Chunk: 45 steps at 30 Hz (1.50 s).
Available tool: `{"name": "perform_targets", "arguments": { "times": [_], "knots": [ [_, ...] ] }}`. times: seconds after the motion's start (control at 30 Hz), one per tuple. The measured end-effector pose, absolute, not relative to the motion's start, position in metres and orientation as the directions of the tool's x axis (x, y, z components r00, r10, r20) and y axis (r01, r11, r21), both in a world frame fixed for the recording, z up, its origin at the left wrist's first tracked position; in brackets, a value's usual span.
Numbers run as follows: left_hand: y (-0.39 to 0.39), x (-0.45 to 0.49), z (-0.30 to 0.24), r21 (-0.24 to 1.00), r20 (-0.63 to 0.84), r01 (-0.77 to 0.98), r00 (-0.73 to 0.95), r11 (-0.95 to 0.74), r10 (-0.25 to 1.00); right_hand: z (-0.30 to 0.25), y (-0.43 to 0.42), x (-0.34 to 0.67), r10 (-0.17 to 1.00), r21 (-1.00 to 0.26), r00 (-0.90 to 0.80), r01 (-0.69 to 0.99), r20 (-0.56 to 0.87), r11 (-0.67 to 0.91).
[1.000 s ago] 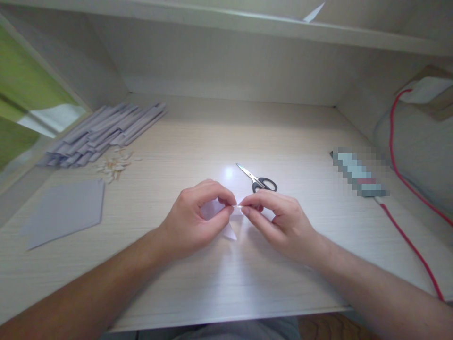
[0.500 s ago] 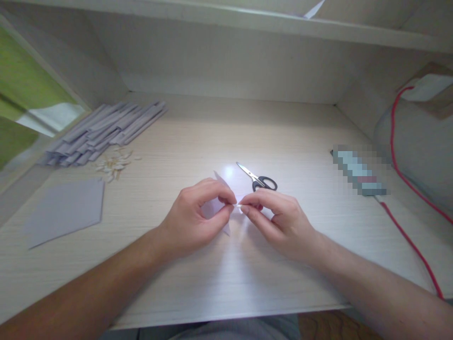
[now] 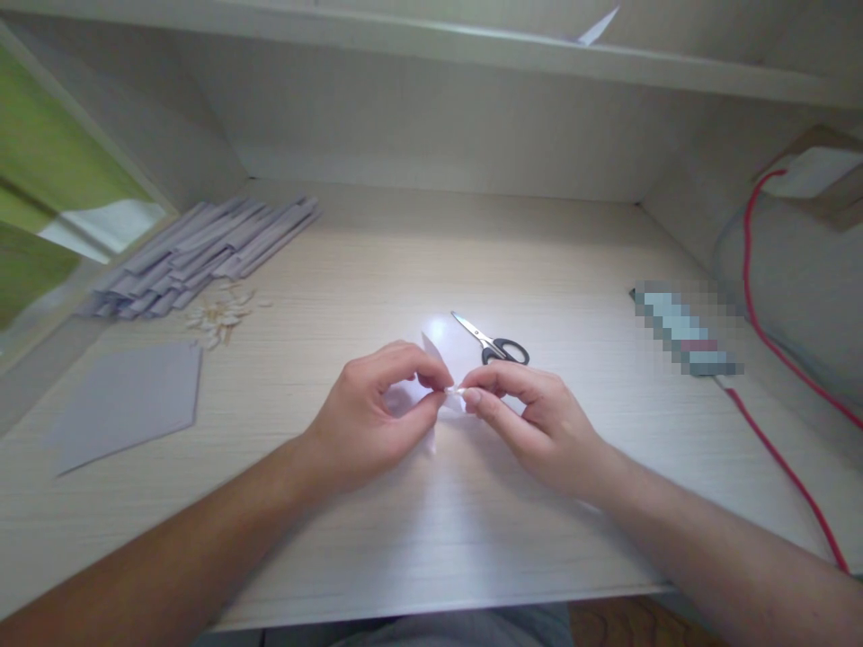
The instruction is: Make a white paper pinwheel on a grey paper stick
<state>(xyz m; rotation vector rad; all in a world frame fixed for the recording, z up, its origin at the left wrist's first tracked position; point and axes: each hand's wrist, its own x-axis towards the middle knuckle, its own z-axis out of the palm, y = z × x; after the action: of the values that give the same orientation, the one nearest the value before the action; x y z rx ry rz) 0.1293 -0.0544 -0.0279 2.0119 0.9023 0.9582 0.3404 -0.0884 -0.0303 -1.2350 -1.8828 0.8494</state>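
Over the middle of the desk, the thumb and fingers of my left hand point(image 3: 381, 400) are closed in a pinch. My right hand point(image 3: 536, 413) pinches too, its fingertips close to the left ones. Between them runs a small, narrow white strip point(image 3: 456, 391), twisted-looking and held at both ends; its material is too small to make out. Behind and below the left fingers shows a sheet of white paper point(image 3: 403, 395), partly hidden by that hand. Black-handled scissors point(image 3: 492, 343) lie just beyond the right fingers, blades pointing away to the left.
Rolled or folded paper strips point(image 3: 202, 256) are piled at the back left. Near them lie small pale bits point(image 3: 222, 314) and a stack of paper point(image 3: 131, 404). A blurred-out device point(image 3: 684, 332) with a red cable point(image 3: 788, 476) is at right. A shelf point(image 3: 431, 45) spans above.
My right fingertips have shifted slightly and the thumb has rolled over the small white strip. The paper behind my left hand has tilted a little to the right.
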Motion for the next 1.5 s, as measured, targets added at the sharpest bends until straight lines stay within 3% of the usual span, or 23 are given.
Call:
{"name": "perform_targets", "arguments": {
  "times": [0.53, 1.0, 1.5],
  "knots": [
    [-0.0510, 0.1284, -0.0246, 0.812, 0.321, 0.291, 0.501, -0.506, 0.804, -0.0298, -0.0885, 0.3424, 0.944, -0.835, -0.277, 0.464, 0.180, 0.296],
    [-0.0501, 0.1271, -0.0261, 0.845, 0.274, 0.277, 0.510, -0.458, 0.815, -0.0297, -0.0890, 0.3421, 0.928, -0.790, -0.281, 0.497, 0.246, 0.360],
    [-0.0520, 0.1294, -0.0265, 0.807, 0.342, 0.273, 0.507, -0.524, 0.791, -0.0342, -0.0894, 0.3401, 0.929, -0.781, -0.278, 0.512, 0.243, 0.358]
  ]
}}
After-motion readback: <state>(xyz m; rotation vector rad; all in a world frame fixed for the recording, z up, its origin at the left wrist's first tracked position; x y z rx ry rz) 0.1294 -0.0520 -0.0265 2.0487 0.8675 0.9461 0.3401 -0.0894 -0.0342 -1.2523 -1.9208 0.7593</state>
